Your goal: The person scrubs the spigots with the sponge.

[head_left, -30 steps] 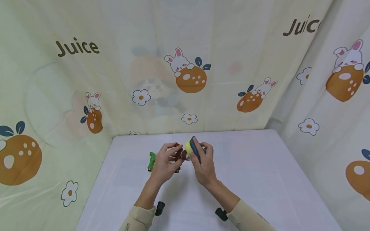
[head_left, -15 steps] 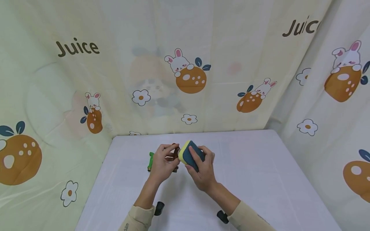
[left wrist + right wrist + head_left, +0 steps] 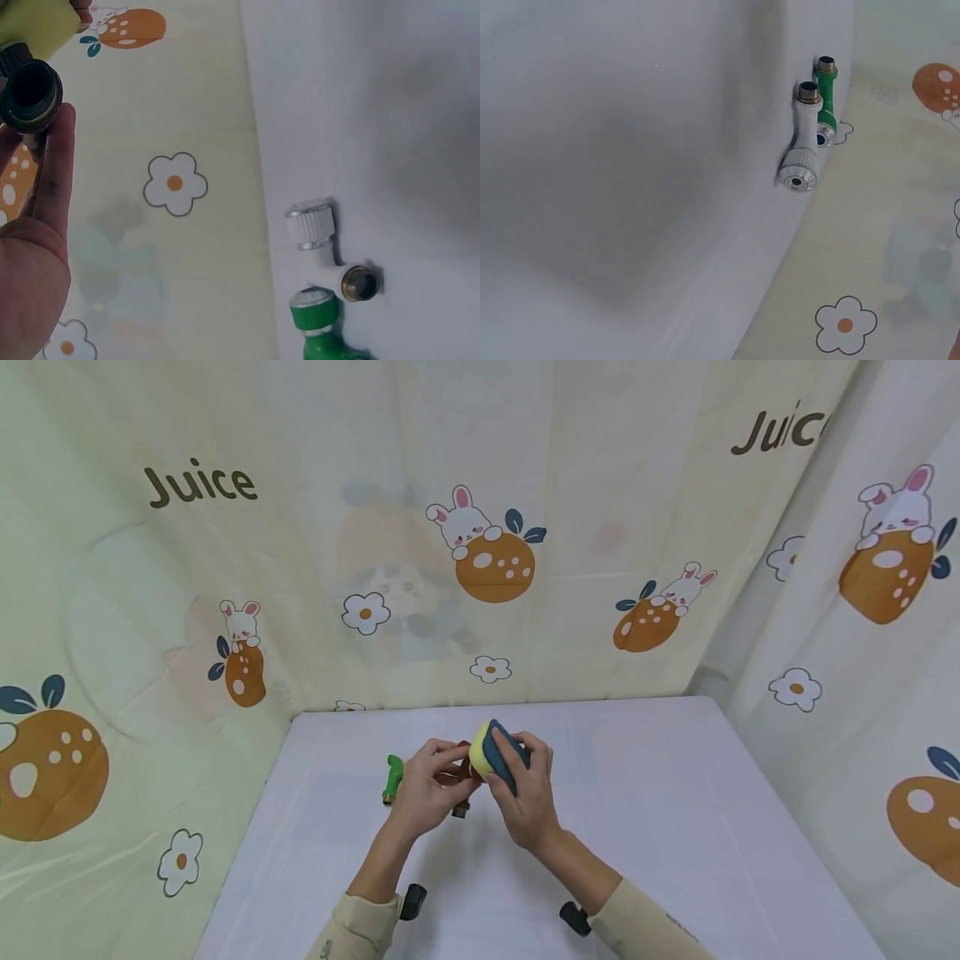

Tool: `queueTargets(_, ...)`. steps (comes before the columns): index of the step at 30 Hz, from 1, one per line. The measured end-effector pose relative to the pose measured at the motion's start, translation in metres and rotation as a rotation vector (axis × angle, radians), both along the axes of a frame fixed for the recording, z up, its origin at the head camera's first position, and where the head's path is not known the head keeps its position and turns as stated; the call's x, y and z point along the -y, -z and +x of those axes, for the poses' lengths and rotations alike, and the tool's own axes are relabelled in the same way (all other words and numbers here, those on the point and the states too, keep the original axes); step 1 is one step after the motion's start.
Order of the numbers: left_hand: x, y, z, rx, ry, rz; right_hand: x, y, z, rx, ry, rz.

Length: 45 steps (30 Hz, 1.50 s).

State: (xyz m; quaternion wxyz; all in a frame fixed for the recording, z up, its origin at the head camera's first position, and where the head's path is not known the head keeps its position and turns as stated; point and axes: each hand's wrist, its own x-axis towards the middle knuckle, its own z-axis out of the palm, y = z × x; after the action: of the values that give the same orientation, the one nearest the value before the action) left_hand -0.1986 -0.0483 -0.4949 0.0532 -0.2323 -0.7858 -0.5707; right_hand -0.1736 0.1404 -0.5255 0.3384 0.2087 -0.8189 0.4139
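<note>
Over the middle of the table, my left hand [image 3: 427, 787] pinches a brown angle valve [image 3: 31, 96] between fingers and thumb. Its threaded opening faces the camera in the left wrist view and looks dark there. My right hand [image 3: 529, 797] grips a yellow and blue sponge [image 3: 495, 755], whose yellow side lies against the valve's right end and covers it. A green angle valve [image 3: 393, 777] lies on the table left of my left hand. Beside it in both wrist views is a white angle valve [image 3: 805, 135], hidden from the head view.
A white cloth covers the table [image 3: 637, 802]. Printed curtains [image 3: 585, 460] hang behind it and at both sides. Black straps or mounts [image 3: 413, 902] show at both wrists, near the beige sleeves [image 3: 360, 927].
The sponge has shifted and turned over the valve's right end, hiding the silvery part seen a second ago. Compared with half a second ago, its yellow side shows wider and the valve sits slightly lower.
</note>
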Motion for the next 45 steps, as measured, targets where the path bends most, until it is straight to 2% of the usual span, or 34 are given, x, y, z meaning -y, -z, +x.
queueTargets(8,0.004,-0.001,-0.002,-0.017,0.041,-0.019,0.0,-0.006,-0.002,0.112,-0.014,-0.111)
queueTargets(12,0.004,-0.001,0.001,0.007,0.075,-0.014,-0.001,-0.005,-0.002,0.186,-0.016,-0.166)
queueTargets(16,0.004,0.0,0.003,0.04,0.084,-0.018,-0.004,-0.002,-0.003,0.247,0.021,-0.198)
queueTargets(19,0.004,0.0,0.003,0.056,0.049,-0.026,-0.006,0.0,-0.003,0.223,0.039,-0.196)
queueTargets(22,0.004,0.0,0.003,0.061,-0.013,-0.047,-0.007,0.003,-0.002,0.129,0.025,-0.146)
queueTargets(26,0.002,-0.001,0.002,0.049,-0.086,-0.078,-0.007,0.008,0.0,-0.024,-0.005,-0.026)
queueTargets(29,0.0,-0.001,0.002,0.034,-0.095,-0.07,-0.006,0.01,0.0,-0.081,-0.012,0.026)
queueTargets(32,-0.002,0.0,0.002,0.032,-0.062,-0.04,-0.004,0.008,0.0,-0.072,-0.008,0.015)
queueTargets(37,-0.006,0.004,0.002,0.039,-0.003,0.009,-0.002,0.003,-0.001,0.006,0.002,-0.059)
queueTargets(42,-0.007,0.005,0.002,0.063,0.026,-0.016,-0.001,0.005,-0.003,0.057,0.011,-0.121)
queueTargets(45,-0.008,0.007,0.002,0.075,0.032,-0.034,0.0,0.006,-0.005,0.105,-0.011,-0.182)
